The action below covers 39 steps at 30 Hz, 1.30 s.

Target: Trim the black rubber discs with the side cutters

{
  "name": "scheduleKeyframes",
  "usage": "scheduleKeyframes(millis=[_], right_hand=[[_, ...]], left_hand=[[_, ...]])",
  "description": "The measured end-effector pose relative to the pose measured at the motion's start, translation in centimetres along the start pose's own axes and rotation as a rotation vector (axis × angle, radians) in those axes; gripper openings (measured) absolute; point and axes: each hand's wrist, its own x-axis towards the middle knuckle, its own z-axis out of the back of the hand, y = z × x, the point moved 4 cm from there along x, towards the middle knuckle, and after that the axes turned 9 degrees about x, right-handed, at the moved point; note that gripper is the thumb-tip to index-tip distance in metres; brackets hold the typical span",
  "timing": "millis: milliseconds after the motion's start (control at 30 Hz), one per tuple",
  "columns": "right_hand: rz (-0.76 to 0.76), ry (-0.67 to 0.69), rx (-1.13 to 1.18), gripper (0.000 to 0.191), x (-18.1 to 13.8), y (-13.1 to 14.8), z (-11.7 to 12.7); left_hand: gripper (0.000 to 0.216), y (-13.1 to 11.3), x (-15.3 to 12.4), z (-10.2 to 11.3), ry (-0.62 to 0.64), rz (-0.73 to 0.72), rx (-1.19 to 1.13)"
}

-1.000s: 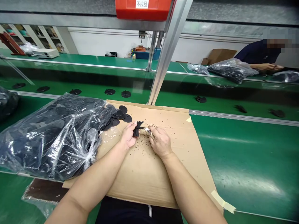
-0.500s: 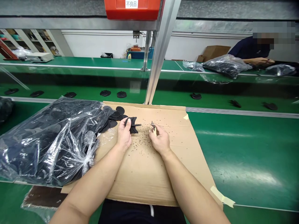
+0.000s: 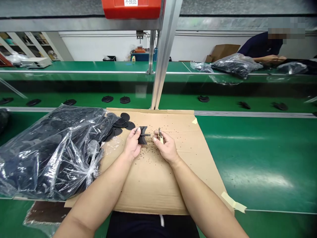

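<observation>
In my left hand (image 3: 132, 142) is a black plastic part (image 3: 143, 136) with curved edges and a thin stem that points right. My right hand (image 3: 166, 145) grips small cutting pliers (image 3: 160, 135) with pale yellow handles, jaws pointing away from me. A short gap separates the pliers from the stem's tip. Both hands are above a cardboard sheet (image 3: 153, 188) sprinkled with tiny black bits. Black discs (image 3: 125, 116) lie in a loose pile just beyond my left hand, spilling from a large clear plastic bag (image 3: 53, 155) full of similar dark pieces.
A metal post (image 3: 164, 56) rises behind the cardboard, with a red bin (image 3: 131, 9) above. Several black parts (image 3: 125, 99) are spaced along the green strip (image 3: 178, 100) behind. Across it, a person (image 3: 262, 49) works beside plastic bags (image 3: 237, 65). Tape (image 3: 233, 202) holds the cardboard's near right corner.
My right hand has moved slightly left and turned the pliers more upright. The black part in my left hand has shifted a little, and the whole view has swung slightly.
</observation>
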Motion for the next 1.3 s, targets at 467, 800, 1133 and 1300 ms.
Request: scheduleKeyframes(millis=[467, 800, 1133, 1300], right_hand=[[-0.350, -0.041, 0.603, 0.040, -0.2, -0.2, -1.0], [-0.302, -0.064, 0.458, 0.039, -0.2, -0.2, -0.9], [-0.078, -0.161, -0.011, 0.033, 0.4, 0.1, 0.8], [0.395, -0.036, -0.846, 0.029, -0.5, 2.6, -0.2]], left_hand=[[0.042, -0.5, -1.0, -0.9, 0.064, -0.196, 0.071], [0.035, -0.4, -1.2, -0.6, 0.010, -0.305, 0.188], [0.020, 0.2, -1.7, -0.5, 0.086, -0.308, 0.491], [0.012, -1.9, -2.1, 0.0, -0.039, -0.664, 0.789]])
